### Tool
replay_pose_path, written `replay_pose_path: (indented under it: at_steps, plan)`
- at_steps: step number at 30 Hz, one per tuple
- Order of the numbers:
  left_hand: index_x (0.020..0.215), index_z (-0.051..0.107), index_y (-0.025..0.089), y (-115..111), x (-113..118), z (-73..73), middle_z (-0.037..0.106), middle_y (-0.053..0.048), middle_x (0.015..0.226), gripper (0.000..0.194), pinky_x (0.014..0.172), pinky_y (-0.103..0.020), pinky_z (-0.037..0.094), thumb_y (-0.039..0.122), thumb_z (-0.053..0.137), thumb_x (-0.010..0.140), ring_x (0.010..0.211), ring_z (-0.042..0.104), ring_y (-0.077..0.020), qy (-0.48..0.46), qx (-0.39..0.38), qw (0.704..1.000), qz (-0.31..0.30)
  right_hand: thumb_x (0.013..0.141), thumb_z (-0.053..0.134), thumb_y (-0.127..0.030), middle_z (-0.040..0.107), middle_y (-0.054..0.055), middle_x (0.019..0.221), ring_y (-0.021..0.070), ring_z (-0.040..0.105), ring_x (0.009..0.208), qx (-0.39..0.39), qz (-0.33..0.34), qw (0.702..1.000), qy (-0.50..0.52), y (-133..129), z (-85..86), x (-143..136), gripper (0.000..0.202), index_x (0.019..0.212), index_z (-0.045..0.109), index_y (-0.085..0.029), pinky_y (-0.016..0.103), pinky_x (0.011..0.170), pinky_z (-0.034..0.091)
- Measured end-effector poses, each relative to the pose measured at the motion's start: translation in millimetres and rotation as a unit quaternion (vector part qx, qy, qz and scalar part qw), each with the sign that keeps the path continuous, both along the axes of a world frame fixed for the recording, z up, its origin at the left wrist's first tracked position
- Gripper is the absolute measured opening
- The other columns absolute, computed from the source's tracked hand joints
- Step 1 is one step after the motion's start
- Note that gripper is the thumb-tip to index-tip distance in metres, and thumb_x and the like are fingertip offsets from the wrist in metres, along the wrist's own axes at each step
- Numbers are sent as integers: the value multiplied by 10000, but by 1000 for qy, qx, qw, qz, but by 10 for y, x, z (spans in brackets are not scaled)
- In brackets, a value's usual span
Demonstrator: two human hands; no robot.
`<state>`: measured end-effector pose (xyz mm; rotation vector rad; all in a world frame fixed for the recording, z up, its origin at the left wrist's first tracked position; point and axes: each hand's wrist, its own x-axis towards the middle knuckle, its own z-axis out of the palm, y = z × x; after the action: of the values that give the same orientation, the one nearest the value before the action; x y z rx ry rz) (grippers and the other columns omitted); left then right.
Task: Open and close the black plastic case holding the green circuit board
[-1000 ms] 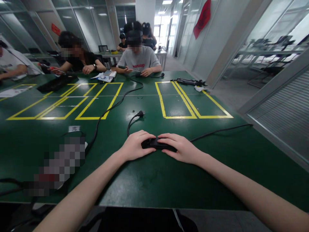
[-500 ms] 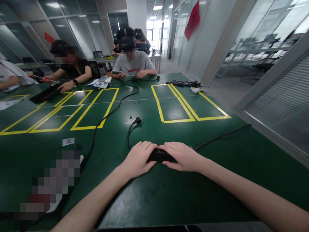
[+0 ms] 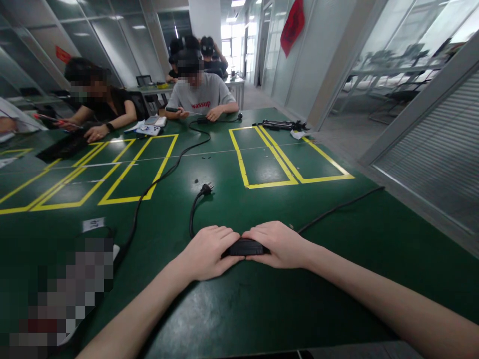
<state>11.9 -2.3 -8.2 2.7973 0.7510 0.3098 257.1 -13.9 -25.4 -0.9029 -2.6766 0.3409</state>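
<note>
A black power adapter (image 3: 246, 248) lies crosswise near the front of the green table, gripped from both ends. My left hand (image 3: 212, 253) is closed around its left end, thumb along the near side and fingers over the top. Its right end is held the same way by my right hand (image 3: 280, 244). The two hands almost meet, and their fingers hide much of the adapter. A black plug (image 3: 205, 189) on a short curved cord (image 3: 192, 215) lies just beyond my left hand. From behind my right hand, a thin black cable (image 3: 340, 205) runs off toward the table's right edge.
At left front lies a blurred-out power strip (image 3: 71, 294), its long cord (image 3: 160, 175) crossing the table. Yellow tape rectangles (image 3: 271, 185) mark the green tabletop (image 3: 299, 309). A folded black tripod (image 3: 284, 124) rests far right. Several people sit opposite, one in a grey shirt (image 3: 202, 94).
The view has shifted slightly, so the table and its contents sit farther left. Both hands keep their hold on the adapter, which appears a little lower and shows more of its near face.
</note>
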Motion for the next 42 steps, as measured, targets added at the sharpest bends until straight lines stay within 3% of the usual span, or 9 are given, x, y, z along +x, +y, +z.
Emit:
replay_pose_path:
  at_steps: [5,15,19,24,31,37,42]
  plan:
    - [1072,623,165,-35,-1,9,705,-63,904,386,711,-336,471,506,442,1062,819,667,-226,-8,9,1000,-12,1005,576,-434,740,69,860,214,711,769,19,5,1000,-19,-81,36,-9,293,1051,657,-157,313,679,476]
    - [1117,631,147,-31,14,-26,702,-69,907,397,689,-341,469,488,434,1067,814,653,-221,-24,70,997,-16,1029,529,-423,729,82,854,208,694,743,107,15,994,11,-82,21,17,327,1111,651,-131,317,659,479]
    - [1210,621,144,-25,25,-45,717,-78,965,441,725,-353,485,524,474,1042,856,665,-230,-57,113,992,4,1030,530,-403,736,81,856,204,703,750,100,-2,995,22,-69,-14,30,301,1109,657,-142,309,662,485]
    - [1131,638,148,-23,39,-92,716,-96,1001,397,760,-349,500,482,435,1065,906,670,-232,-28,118,993,13,1007,574,-415,757,91,947,207,725,798,72,-21,996,46,-19,-39,60,336,1205,637,-151,300,680,504]
    - [1224,601,145,-25,86,-149,719,-102,1049,429,787,-367,512,503,436,1057,927,673,-236,-45,131,989,46,1020,536,-357,753,85,908,200,724,753,87,-20,995,39,11,-80,73,291,1195,655,-158,288,645,495]
    - [1110,620,164,-4,69,-125,725,-84,975,420,753,-357,492,508,382,1081,880,661,-228,-20,131,991,30,1015,559,-375,764,75,910,200,737,764,78,-32,996,31,7,-91,41,273,1163,659,-168,279,650,488]
    - [1219,601,156,6,45,-152,721,-109,1100,403,817,-366,509,476,399,1080,966,663,-236,-55,132,989,46,1003,565,-369,758,94,976,217,735,816,70,-53,995,36,6,-91,30,312,1233,638,-171,292,685,513]
